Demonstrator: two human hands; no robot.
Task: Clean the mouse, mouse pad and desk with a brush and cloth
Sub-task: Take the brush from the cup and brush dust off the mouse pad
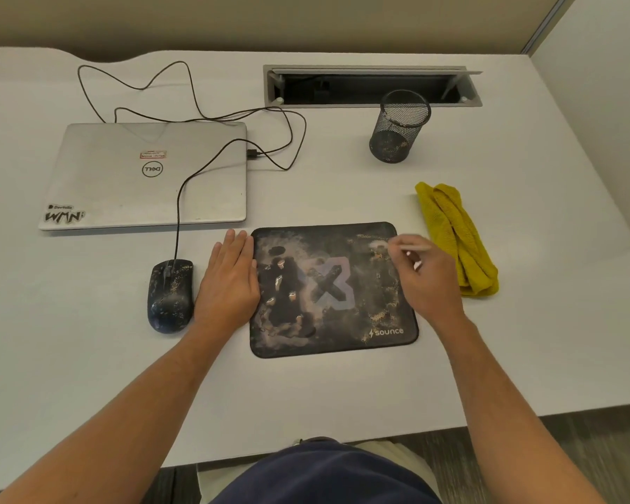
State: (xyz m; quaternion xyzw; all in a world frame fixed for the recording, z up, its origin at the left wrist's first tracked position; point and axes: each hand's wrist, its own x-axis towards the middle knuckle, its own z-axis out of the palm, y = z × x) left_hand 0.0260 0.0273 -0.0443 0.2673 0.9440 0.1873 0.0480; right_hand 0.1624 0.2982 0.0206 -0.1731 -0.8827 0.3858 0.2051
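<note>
**Mostly on the pad: one hand flat, one hand pinching a brush**

Left of the frame's centre, the left hand [230, 281] lies flat with straight fingers held together, resting on the desk [342, 387] and touching the left edge of the mouse pad [328, 289]. The right hand [428, 281] sits over the pad's right edge with fingers curled, pinching a thin pale brush [411, 248] whose tip reaches the pad's upper right corner.

The pad lies at the middle of the frame, dark, with a pale X mark, the word "sounce" at its lower right, and grey smears and yellowish specks across it. The mouse [170, 296] lies just left of the left hand, black and speckled with the same flecks; its cable [178, 212] runs up over the closed silver laptop [146, 176] in the upper left. The yellow cloth [455, 238] lies crumpled at the right, just beyond the right hand. A black mesh cup [399, 127], also flecked, stands in the upper right in front of an open cable tray [371, 85].

The brush is blurred, so its bristles cannot be made out, and the right hand hides most of its handle.
</note>
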